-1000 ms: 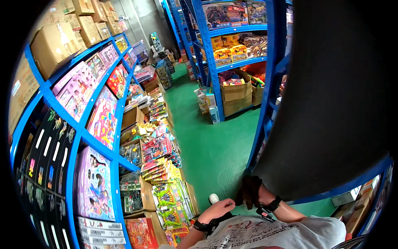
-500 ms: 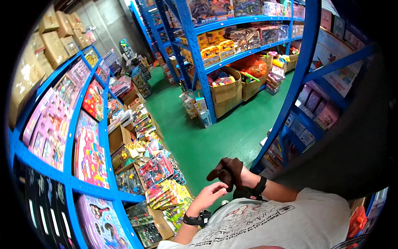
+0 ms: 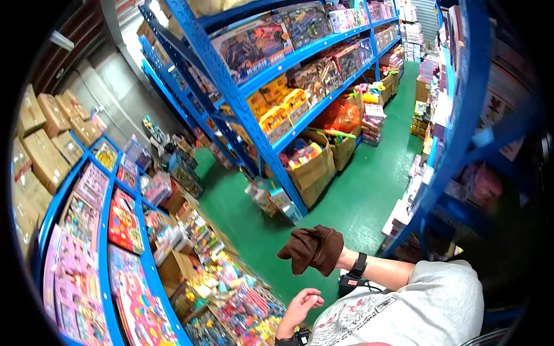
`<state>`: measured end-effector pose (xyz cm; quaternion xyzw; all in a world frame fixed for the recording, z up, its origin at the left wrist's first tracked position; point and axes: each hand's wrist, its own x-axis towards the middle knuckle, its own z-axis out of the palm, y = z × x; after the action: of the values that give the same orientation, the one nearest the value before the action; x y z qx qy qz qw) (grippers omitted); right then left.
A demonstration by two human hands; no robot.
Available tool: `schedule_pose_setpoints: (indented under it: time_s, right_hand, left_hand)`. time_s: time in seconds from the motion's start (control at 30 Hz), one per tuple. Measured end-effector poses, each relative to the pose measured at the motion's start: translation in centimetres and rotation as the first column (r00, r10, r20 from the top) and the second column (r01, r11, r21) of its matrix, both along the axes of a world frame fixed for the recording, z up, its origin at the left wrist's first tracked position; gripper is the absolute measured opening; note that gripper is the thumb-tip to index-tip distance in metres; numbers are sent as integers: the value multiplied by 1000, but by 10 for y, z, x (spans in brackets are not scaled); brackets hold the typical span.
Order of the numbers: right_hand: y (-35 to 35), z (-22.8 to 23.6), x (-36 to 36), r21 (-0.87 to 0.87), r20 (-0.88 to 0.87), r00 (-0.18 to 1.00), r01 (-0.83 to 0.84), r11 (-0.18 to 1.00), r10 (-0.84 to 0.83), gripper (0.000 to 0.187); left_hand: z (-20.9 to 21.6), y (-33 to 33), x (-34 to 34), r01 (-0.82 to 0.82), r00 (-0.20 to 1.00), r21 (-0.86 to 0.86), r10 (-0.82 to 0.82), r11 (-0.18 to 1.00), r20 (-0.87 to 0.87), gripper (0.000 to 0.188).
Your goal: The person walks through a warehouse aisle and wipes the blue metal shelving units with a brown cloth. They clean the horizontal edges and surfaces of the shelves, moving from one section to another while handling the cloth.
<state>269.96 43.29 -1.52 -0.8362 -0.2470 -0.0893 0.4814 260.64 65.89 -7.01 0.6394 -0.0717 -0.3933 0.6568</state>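
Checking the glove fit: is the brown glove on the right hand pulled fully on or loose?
Loose. The brown glove sags, its fingertips flopping limp over the right hand.

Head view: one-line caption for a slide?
Right hand in a brown glove raised, bare left hand open below, over a green floor between blue toy-stocked shelves.

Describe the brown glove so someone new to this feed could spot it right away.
Start at the green floor of the aisle between the blue shelves and follow it down to the lower middle of the picture. There the right hand is raised above the bare, half-curled left hand. The brown glove covers that right hand: soft, dark and plain, unlike the bright toy boxes around.
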Motion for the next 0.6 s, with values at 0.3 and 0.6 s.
schedule_pose_setpoints:
  time_s: [0.3, 0.6]
  right_hand:
    - [-117, 26, 199, 690, -248, 958, 277, 669, -141, 61]
    - [-249, -23, 380, 224, 284, 700, 616, 755, -656, 45]
  left_hand:
    - [-11, -56, 223, -6, 999, 17, 5, 1000, 32, 24]
    - [-31, -100, 445, -56, 980, 121, 31, 991, 197, 20]
